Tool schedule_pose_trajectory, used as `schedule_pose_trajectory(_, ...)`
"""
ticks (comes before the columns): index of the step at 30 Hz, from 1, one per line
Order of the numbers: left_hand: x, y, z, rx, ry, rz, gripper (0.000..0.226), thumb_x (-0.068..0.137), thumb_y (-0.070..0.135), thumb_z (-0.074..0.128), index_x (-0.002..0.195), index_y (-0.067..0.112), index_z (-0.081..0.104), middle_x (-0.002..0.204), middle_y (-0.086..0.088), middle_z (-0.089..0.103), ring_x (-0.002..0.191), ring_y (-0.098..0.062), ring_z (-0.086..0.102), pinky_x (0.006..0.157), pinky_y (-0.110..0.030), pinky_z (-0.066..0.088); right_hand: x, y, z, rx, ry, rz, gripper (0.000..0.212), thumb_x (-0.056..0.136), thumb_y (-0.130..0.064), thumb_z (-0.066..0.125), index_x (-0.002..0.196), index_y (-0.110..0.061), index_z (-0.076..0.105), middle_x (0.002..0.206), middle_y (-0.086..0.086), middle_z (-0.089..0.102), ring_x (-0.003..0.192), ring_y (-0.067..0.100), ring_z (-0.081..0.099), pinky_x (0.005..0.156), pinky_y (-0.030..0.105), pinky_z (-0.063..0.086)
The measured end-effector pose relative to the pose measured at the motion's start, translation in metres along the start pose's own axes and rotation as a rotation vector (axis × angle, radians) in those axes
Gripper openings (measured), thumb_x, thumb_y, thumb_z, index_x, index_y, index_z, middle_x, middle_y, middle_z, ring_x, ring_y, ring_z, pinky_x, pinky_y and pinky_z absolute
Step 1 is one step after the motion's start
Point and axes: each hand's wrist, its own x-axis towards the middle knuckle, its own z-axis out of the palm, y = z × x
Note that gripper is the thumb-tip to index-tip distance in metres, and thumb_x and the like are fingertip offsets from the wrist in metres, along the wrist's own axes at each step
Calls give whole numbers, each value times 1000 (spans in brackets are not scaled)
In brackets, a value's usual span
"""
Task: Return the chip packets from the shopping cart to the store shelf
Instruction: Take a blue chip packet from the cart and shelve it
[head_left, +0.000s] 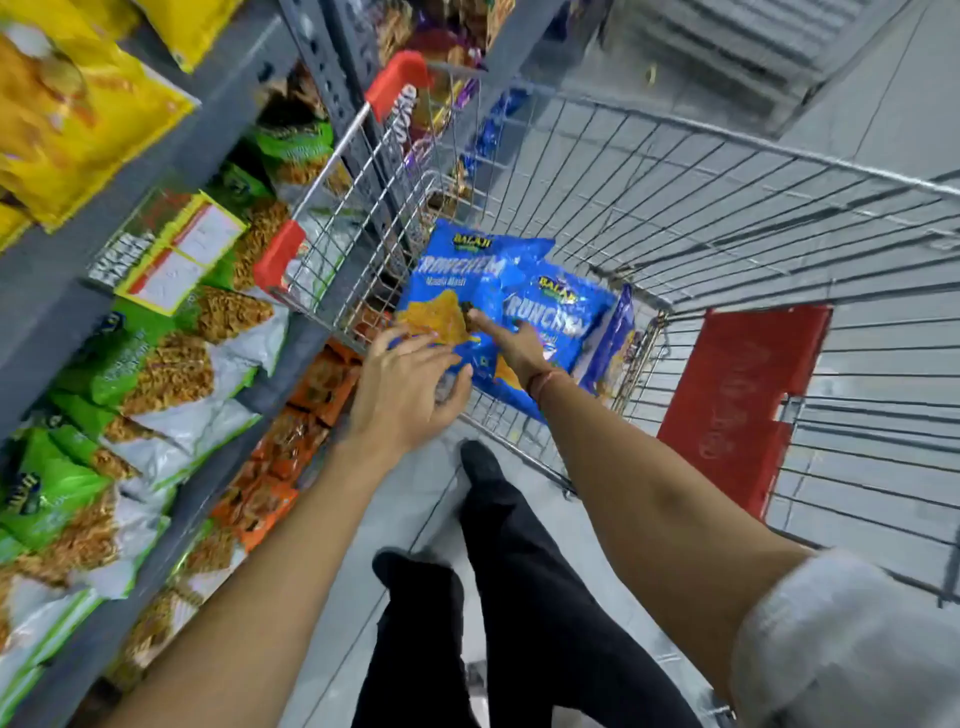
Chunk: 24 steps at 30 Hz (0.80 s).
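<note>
We lean over the shopping cart in a snack aisle, both bare arms stretched toward the blue chip packets lying in its basket. Nearest us, our left hand hovers with fingers spread wide and curved, its fingertips just touching the lower edge of the front packet, nothing clasped in it yet. Just beyond, at about one o'clock from it, our right hand lies flat on the same blue pile, forefinger pointing forward; it presses on the foil but we cannot tell whether it has a grip underneath. A second blue packet overlaps the first on its three o'clock side, and a third stands on edge against the cart's wire wall.

These bags look puffed with air, light and soft, their glossy film likely slick and the chips inside easy to crush. We judge the flat sealed seam at top or bottom, or a gentle two-handed cradle at the sides, the safest hold.

Farther off, at nine to eleven o'clock, the grey store shelf rises beside the cart, stocked with green and yellow packets, where the blue ones belong.
</note>
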Motion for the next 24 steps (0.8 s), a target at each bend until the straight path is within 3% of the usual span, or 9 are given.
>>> schedule_pose_trajectory(3,2,-3,5,2,69,10,40,84,31,41,77,10,75,81,-5,77,91,-21,70,92,-34,30,53,25,14,50,-23,19,128,40,-74,79,141,-7,37,133,11,56,114,31,58,96,46,50)
schedule_pose_trajectory(6,0,-3,8,-6,87,19,40,84,29,41,77,9,75,82,-6,77,90,-22,71,93,-36,31,43,12,21,96,-6,7,120,47,-62,84,141,-6,35,135,13,54,119,33,56,97,47,49)
schedule_pose_trajectory(8,-1,-4,8,-1,104,21,41,84,29,41,77,8,75,83,-6,77,91,-22,71,95,-36,30,25,-3,19,113,-3,26,104,63,-42,84,143,-3,30,138,14,51,122,33,53,101,47,46)
schedule_pose_trajectory(12,-1,-1,8,-11,90,-1,40,84,29,41,76,8,75,84,-6,77,92,-22,70,95,-35,31,15,-15,13,121,-29,67,79,75,-23,79,137,-2,35,109,14,67,94,30,66,73,35,55)
schedule_pose_trajectory(14,-2,-1,6,-22,64,-19,40,84,29,41,77,8,75,84,-6,77,94,-22,70,95,-34,30,11,-19,9,126,-26,52,60,77,-20,78,122,-11,40,81,9,70,68,21,67,53,25,54)
schedule_pose_trajectory(15,-2,-1,6,-29,49,-29,40,83,30,41,78,8,75,84,-5,77,94,-21,69,95,-34,30,10,-20,7,121,-21,46,58,75,-21,80,117,-6,44,79,7,68,65,20,63,54,22,52)
schedule_pose_trajectory(18,-1,0,2,-42,14,-56,44,84,35,39,88,9,74,94,-5,76,100,-19,67,95,-34,30,2,-18,-3,114,-6,9,68,68,-21,84,123,2,52,114,10,65,93,25,62,82,34,53)
schedule_pose_trajectory(21,3,3,-5,-79,-40,-140,56,84,47,36,117,11,64,126,-8,63,122,-19,54,102,-35,30,-16,-19,-19,148,-16,-43,53,74,-12,79,119,2,55,118,13,64,92,23,60,75,31,51)
schedule_pose_trajectory(24,16,1,-9,-138,-110,-292,66,89,50,45,140,10,37,151,-9,32,139,-22,29,110,-42,26,-34,-20,-37,219,-7,-75,56,78,-9,75,125,-4,45,116,11,58,99,24,58,82,33,50)
